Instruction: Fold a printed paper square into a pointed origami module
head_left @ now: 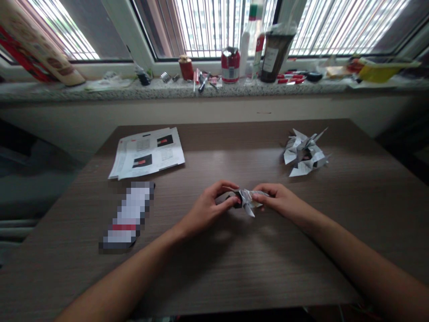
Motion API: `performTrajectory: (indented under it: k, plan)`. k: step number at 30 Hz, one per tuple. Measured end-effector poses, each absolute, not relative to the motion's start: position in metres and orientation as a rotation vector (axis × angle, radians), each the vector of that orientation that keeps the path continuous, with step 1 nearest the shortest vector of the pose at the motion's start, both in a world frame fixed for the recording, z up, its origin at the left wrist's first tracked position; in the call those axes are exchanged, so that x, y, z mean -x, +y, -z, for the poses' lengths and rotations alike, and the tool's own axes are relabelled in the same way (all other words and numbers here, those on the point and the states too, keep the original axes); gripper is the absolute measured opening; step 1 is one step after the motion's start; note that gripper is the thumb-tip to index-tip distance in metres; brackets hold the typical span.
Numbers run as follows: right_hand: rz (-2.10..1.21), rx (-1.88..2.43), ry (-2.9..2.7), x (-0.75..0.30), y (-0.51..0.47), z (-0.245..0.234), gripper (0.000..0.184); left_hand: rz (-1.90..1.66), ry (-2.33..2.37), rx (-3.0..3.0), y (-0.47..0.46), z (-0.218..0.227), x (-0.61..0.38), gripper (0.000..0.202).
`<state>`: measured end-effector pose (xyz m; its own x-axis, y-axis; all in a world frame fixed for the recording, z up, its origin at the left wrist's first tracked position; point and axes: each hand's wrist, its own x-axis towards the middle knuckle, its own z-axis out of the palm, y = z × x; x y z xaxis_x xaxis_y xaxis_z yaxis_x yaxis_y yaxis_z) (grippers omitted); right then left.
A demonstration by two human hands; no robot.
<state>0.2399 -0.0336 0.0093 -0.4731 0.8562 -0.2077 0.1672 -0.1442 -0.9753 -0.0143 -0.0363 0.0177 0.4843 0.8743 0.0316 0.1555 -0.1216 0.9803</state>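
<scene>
Between my two hands, over the middle of the table (208, 277), is a small piece of folded printed paper (247, 199) with pointed flaps. My left hand (216, 199) pinches its left side, thumb in front and fingers behind. On the right side, my right hand (273, 196) grips it between thumb and fingers. One flap sticks down toward me from the middle. My fingers hide part of the folds. A finished-looking cluster of folded paper with spiky points (303, 154) lies farther back on the right.
Flat printed sheets (147, 154) lie back left, with a blurred-out phone-like object (129, 214) nearer me. Along the windowsill (117, 91) stand a red can (230, 66), a dark drink cup (275, 53), a bottle (256, 42), red-handled scissors (291, 78) and a yellow container (377, 71).
</scene>
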Motion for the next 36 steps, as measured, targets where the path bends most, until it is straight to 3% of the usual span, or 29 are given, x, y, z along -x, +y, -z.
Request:
performTrajectory:
  k: [10,36]
  plan:
    - [-1.884,1.017,-1.356,-0.245,-0.034,0.002,0.028,-0.834,0.824,-1.268,-0.035,-0.015,0.015,0.023]
    - [-1.847,1.086,-1.387,-0.245,-0.035,-0.009,0.034,-0.733,0.883,-1.361,-0.031,-0.009,0.020,0.028]
